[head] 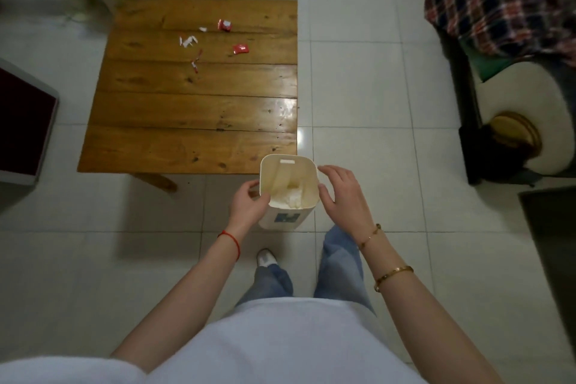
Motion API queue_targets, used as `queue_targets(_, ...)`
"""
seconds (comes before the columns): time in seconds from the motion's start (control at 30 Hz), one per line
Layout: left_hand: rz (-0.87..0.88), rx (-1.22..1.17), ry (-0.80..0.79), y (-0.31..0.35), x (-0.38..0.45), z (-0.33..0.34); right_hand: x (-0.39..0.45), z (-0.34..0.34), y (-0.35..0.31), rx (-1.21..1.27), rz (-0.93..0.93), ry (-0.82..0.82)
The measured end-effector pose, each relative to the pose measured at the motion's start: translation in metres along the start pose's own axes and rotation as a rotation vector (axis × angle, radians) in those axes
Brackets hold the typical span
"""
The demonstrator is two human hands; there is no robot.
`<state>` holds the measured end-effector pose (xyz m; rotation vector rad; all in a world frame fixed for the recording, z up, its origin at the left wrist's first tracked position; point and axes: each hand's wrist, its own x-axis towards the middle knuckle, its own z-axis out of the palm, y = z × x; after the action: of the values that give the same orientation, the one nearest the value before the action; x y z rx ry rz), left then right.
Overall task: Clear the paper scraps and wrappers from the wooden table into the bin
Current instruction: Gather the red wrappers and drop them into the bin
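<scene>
White shirt and jeans: low in the frame we see our own torso, legs and one shoe on the pale floor tiles (374, 121).
Left hand (249, 204): we curl it round the bin's left rim, thumb hooked over the edge, fingers partly hidden behind the wall.
Right hand (341, 193): fingers spread and loosely bent just beside the right wall; we cannot tell whether the palm is touching or only close.
Bin (288, 190): cream plastic, upright, mid-frame, at the table's near right corner, white crumpled paper already inside. We judge that both hands flank it to carry or steady it near the litter.
Wooden table (193, 115): planked, upper left of centre, its near half bare.
Paper scraps (188, 40): small white bits, with thin red-and-white slivers (196, 61) just below, well apart from the bin.
Wrappers (240, 48): two red ones, the other (225, 25) further up; all litter lies at the far end, nothing picked up yet.
</scene>
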<state>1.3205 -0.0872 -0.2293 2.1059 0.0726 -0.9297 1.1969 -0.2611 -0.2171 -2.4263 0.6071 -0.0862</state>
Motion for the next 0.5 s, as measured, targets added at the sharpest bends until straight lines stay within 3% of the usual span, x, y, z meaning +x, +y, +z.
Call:
queue_targets(0.3, 0.032, -0.063, -0.043, 0.097, -0.007, 0.087, 0.023, -0.098, 0.083, 0.012, 0.063, 0.029)
queue_targets(0.5, 0.052, -0.118, 0.035, 0.159, -0.001, 0.152, 0.065, -0.172, 0.144, -0.011, -0.011, 0.026)
